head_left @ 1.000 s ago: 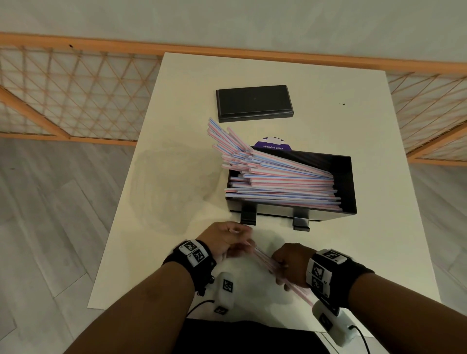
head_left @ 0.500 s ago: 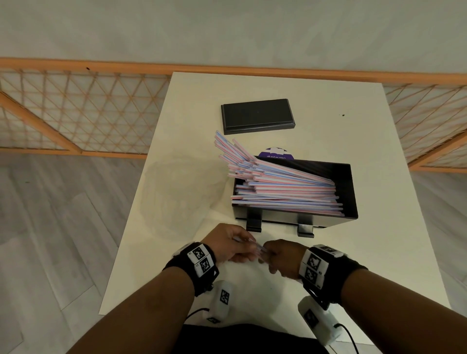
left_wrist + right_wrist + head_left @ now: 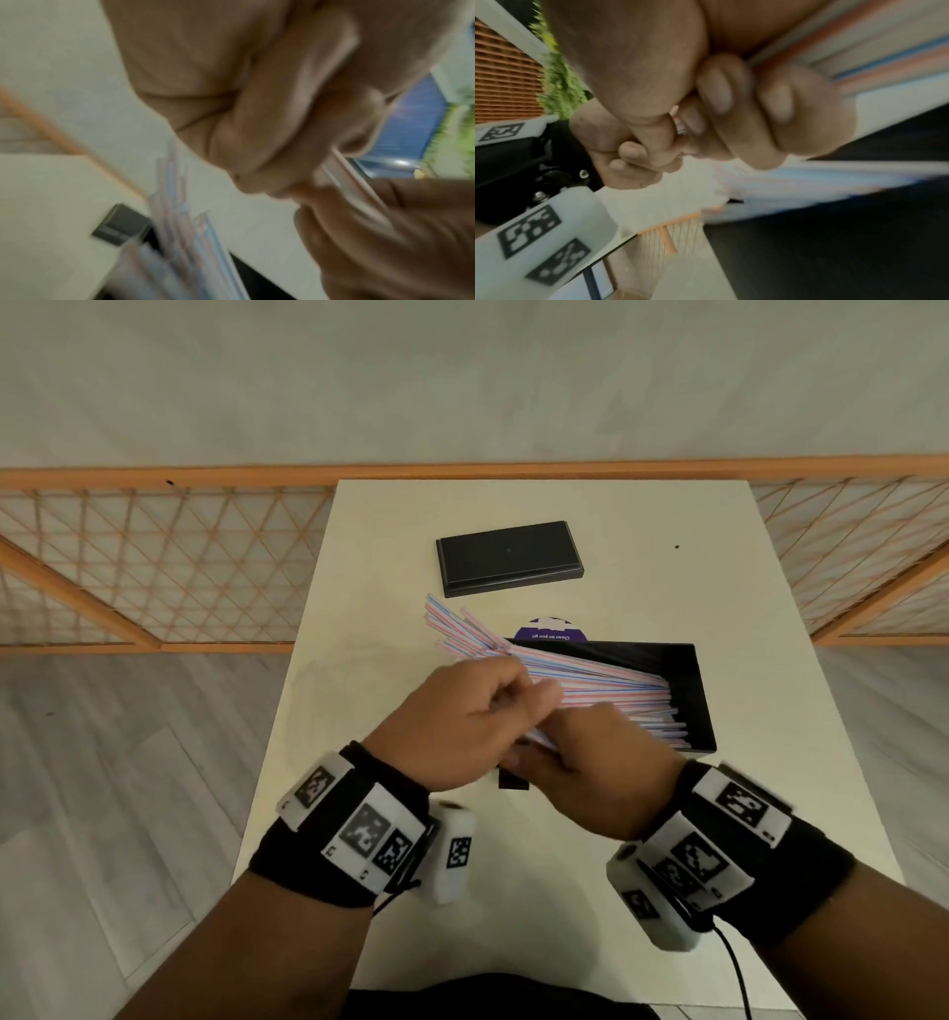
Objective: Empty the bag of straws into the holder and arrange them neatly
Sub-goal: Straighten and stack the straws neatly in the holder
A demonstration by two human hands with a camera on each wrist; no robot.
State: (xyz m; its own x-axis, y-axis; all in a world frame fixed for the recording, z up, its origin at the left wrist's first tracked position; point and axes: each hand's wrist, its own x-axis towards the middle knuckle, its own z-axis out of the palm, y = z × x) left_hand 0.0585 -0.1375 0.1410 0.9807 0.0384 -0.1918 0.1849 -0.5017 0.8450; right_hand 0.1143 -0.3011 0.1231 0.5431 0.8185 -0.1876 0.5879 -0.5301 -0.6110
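You are in a plain indoor room, set up for trying things out rather than living in. A small white table (image 3: pixel 770 711) stands on a grey wood-look floor (image 3: pixel 128 788) by a bare pale wall (image 3: pixel 462 377). An orange fence with net (image 3: pixel 154 567) (like a playpen) runs behind it.

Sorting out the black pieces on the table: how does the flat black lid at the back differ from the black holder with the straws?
The lid is a shallow flat slab; the holder is a deep open box. The lid lies bare at the far end of the table; the holder, nearer, holds striped straws fanning over its left edge. No hand touches the lid; both hands work at the holder. Both are black and rectangular.
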